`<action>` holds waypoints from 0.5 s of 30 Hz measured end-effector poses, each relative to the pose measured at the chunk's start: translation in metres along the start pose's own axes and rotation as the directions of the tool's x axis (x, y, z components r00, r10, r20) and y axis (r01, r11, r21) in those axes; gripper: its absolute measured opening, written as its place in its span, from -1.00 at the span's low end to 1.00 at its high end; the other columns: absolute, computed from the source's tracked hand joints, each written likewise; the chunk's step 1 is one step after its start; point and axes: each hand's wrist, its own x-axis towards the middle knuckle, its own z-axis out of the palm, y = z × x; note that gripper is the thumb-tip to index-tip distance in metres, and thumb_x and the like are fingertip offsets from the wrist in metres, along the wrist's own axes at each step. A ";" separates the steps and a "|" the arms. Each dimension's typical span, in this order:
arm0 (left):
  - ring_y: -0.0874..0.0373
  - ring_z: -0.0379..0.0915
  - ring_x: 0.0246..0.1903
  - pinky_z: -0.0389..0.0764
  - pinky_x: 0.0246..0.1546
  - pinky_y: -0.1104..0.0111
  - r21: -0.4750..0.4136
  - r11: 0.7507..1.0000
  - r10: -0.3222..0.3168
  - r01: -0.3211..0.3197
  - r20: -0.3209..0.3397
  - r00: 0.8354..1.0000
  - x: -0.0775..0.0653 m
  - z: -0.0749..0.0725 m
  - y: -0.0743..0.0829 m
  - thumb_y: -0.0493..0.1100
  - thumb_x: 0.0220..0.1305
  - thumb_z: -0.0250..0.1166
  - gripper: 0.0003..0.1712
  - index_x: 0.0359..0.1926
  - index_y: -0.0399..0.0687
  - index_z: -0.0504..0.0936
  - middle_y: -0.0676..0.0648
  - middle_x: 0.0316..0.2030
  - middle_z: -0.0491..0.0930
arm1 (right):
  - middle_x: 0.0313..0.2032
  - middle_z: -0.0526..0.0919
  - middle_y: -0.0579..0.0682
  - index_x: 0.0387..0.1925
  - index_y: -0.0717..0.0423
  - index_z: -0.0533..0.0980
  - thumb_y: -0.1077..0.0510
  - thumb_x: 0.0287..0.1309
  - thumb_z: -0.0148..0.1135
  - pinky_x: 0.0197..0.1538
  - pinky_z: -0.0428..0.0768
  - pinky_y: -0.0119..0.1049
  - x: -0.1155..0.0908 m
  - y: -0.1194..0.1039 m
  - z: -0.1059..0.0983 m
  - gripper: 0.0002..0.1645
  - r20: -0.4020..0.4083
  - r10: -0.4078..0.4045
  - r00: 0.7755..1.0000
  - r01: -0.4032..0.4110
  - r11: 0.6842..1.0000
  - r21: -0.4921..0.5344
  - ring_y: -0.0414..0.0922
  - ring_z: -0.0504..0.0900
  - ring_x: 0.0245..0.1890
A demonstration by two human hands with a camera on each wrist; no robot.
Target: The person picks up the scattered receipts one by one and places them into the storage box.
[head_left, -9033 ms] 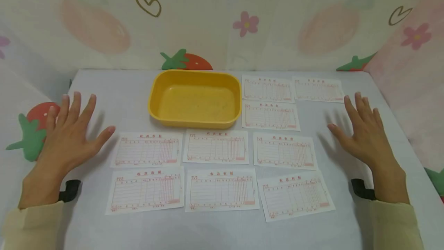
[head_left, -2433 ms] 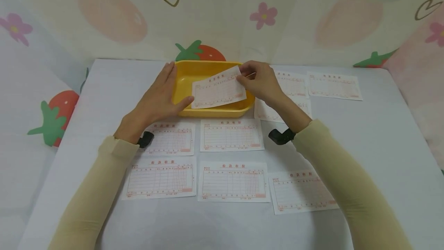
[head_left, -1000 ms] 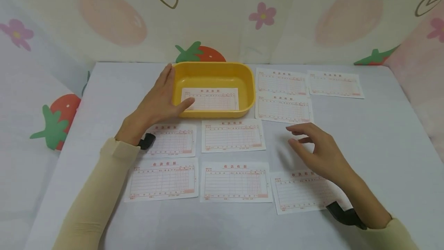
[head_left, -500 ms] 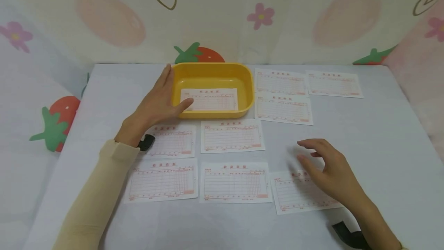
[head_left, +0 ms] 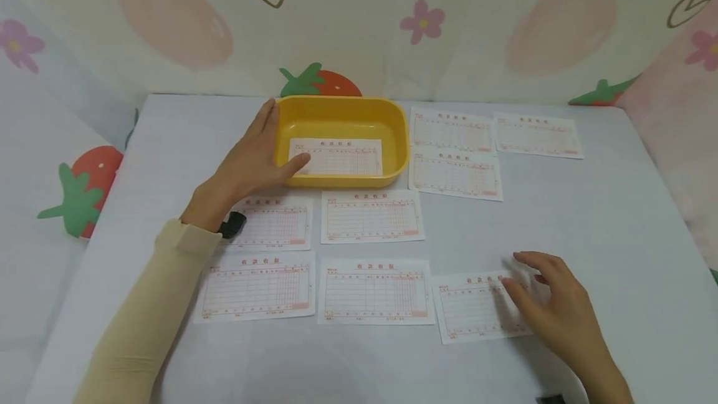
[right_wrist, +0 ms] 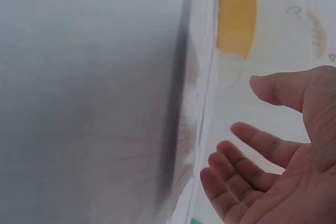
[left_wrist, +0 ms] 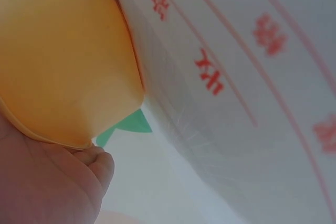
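Note:
A yellow plastic basin (head_left: 342, 181) stands at the back of the table, with a red-printed receipt slip (head_left: 348, 158) lying inside along its front wall. My left hand (head_left: 247, 164) rests against the basin's left side; its fingers lie along the outside and the thumb reaches over the front left rim. In the left wrist view, fingertips (left_wrist: 97, 163) touch the basin's edge. My right hand (head_left: 561, 304) holds nothing. It hovers with loosely bent, parted fingers above the front right receipt slip (head_left: 471, 307), partly covering it. The right wrist view shows nothing between thumb and fingers.
Two more slips lie in the front row, a middle slip (head_left: 374, 292) and a left slip (head_left: 255, 288). Behind them are another slip (head_left: 373, 217) and one (head_left: 275, 223) partly under the left wrist. Three slips (head_left: 457, 176) lie right of the basin. A patterned cloth (head_left: 465, 24) hangs behind.
The right hand picked up the slip right of centre, laid it in the basin and let go. It has since moved toward the front right slip. The left hand has stayed at the basin.

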 end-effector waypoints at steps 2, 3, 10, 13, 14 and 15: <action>-0.21 -0.24 0.72 0.10 0.67 -0.14 -0.002 1.000 -0.003 0.003 0.002 1.000 0.000 0.000 0.000 0.52 0.37 0.07 0.34 0.70 -0.14 -0.44 -0.16 0.74 -0.42 | 0.15 0.65 0.16 0.17 0.17 0.63 0.18 0.12 0.58 0.06 0.39 -0.70 -0.005 0.002 -0.002 -0.43 0.011 0.041 0.999 -0.040 0.999 -0.025 -0.34 0.54 0.06; -0.21 -0.24 0.72 0.10 0.67 -0.14 -0.003 1.000 -0.004 0.004 0.001 1.000 -0.001 0.000 0.000 0.51 0.37 0.07 0.34 0.70 -0.14 -0.44 -0.16 0.74 -0.43 | 0.17 0.64 0.19 0.18 0.17 0.63 0.15 0.13 0.59 0.04 0.39 -0.64 -0.007 0.003 -0.003 -0.42 0.020 0.059 0.998 -0.058 0.997 -0.043 -0.23 0.57 0.07; -0.22 -0.22 0.71 0.11 0.66 -0.14 -0.010 1.000 0.005 -0.005 -0.004 1.000 -0.002 0.000 -0.001 0.50 0.37 0.08 0.33 0.71 -0.12 -0.43 -0.16 0.74 -0.42 | 0.14 0.59 0.35 0.28 0.28 0.55 -0.05 0.15 0.59 -0.10 0.49 -0.25 -0.022 0.009 -0.006 -0.22 0.107 0.203 0.973 -0.185 0.971 -0.155 0.21 0.63 0.03; -0.22 -0.20 0.71 0.12 0.66 -0.15 -0.008 1.000 0.006 -0.006 -0.007 1.000 0.000 0.001 -0.001 0.50 0.37 0.08 0.33 0.71 -0.11 -0.43 -0.15 0.74 -0.42 | 0.07 0.61 0.36 0.30 0.34 0.52 -0.11 0.12 0.60 -0.13 0.53 -0.20 -0.028 0.010 -0.005 -0.13 0.135 0.242 0.961 -0.216 0.960 -0.180 0.19 0.63 0.01; -0.22 -0.21 0.71 0.12 0.66 -0.14 -0.008 1.000 0.004 -0.004 -0.005 1.000 0.000 0.001 -0.001 0.50 0.38 0.08 0.33 0.71 -0.12 -0.44 -0.15 0.74 -0.43 | 0.05 0.61 0.36 0.31 0.36 0.51 -0.13 0.12 0.60 -0.14 0.54 -0.20 -0.029 0.010 -0.004 -0.09 0.143 0.251 0.957 -0.223 0.957 -0.187 0.18 0.62 0.01; -0.21 -0.22 0.72 0.12 0.66 -0.14 -0.009 1.000 0.002 -0.002 -0.003 1.000 0.000 0.001 -0.002 0.50 0.37 0.08 0.33 0.70 -0.13 -0.44 -0.14 0.74 -0.43 | 0.04 0.60 0.36 0.31 0.37 0.50 -0.16 0.11 0.60 -0.14 0.55 -0.20 -0.030 0.010 -0.003 -0.06 0.149 0.262 0.954 -0.231 0.953 -0.197 0.17 0.61 0.01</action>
